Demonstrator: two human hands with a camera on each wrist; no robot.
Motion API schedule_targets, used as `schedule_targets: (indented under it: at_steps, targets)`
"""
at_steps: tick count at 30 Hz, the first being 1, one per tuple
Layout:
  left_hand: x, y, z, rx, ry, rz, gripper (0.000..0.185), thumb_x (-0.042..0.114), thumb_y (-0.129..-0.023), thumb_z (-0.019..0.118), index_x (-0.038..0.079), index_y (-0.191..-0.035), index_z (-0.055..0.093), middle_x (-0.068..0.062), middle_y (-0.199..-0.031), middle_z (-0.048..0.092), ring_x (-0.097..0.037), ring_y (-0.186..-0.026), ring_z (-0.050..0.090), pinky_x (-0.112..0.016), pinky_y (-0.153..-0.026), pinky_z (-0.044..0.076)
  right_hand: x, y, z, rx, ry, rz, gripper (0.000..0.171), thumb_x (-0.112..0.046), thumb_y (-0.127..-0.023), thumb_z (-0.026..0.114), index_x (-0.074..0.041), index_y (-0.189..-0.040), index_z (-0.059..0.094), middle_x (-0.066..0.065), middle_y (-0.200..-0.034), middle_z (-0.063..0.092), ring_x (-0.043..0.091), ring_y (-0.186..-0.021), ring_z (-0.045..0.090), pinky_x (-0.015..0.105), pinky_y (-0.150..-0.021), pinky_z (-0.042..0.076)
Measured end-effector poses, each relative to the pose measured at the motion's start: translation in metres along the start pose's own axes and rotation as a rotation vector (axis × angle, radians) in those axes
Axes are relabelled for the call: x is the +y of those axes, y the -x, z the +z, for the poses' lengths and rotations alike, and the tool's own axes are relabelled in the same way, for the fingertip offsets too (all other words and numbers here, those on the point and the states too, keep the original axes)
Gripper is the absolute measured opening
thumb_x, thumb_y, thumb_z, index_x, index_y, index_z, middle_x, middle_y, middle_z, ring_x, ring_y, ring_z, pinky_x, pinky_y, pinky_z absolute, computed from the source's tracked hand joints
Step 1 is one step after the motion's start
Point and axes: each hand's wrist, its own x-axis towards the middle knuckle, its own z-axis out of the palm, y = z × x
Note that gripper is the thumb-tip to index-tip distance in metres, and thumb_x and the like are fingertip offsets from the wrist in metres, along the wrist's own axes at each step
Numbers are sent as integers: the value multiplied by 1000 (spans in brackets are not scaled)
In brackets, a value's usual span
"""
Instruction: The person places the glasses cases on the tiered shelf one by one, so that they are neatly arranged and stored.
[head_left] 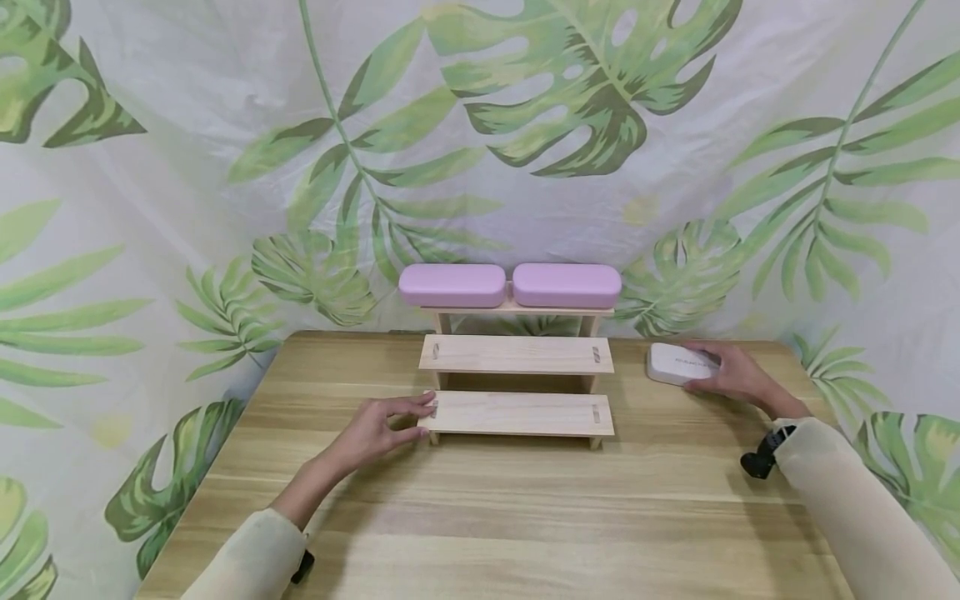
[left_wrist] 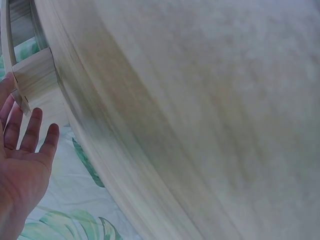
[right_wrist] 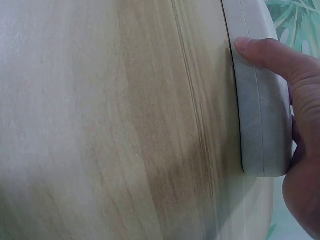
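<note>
A three-tier wooden display rack (head_left: 517, 412) stands on the table, with two lilac glasses cases (head_left: 452, 285) side by side on its top tier. My left hand (head_left: 378, 429) touches the left end of the lowest tier with its fingertips; the left wrist view shows its fingers (left_wrist: 34, 131) fairly straight beside the plank's end. To the right of the rack, my right hand (head_left: 731, 375) grips the right part of a white glasses case (head_left: 667, 365) with dark lettering on top. Seen from the right wrist, the thumb (right_wrist: 265, 52) presses the case's near side, and the other fingers are mostly hidden behind it.
The wood-grain table (head_left: 525, 517) extends in front of the rack. A leaf-patterned cloth (head_left: 525, 200) hangs behind and around it. The middle tier (head_left: 516, 354) is a bare plank. Dark wrist straps (head_left: 765, 450) show at both sleeves.
</note>
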Motion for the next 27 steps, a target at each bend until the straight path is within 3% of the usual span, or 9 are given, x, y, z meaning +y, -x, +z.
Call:
schedule_targets:
  at_steps: [17,27]
  targets:
    - [0,0,0,-3,2,6,32,11,-90,85,12,-121,80,-2,-144,66,-28,-133,64,-50,-115,46,-5,4,-1,20,-26,21,75,-26,-77,97,1,-139,66,33,-140,62,45,-124,58,47,-97,43]
    - [-1,1,0,-4,-3,1,32,10,-90,85,12,-121,80,-2,-144,66,-29,-134,63,-50,-115,46,-13,5,-4,-1,-33,39,78,-28,-75,98,1,-140,65,34,-142,61,49,-129,56,56,-104,42]
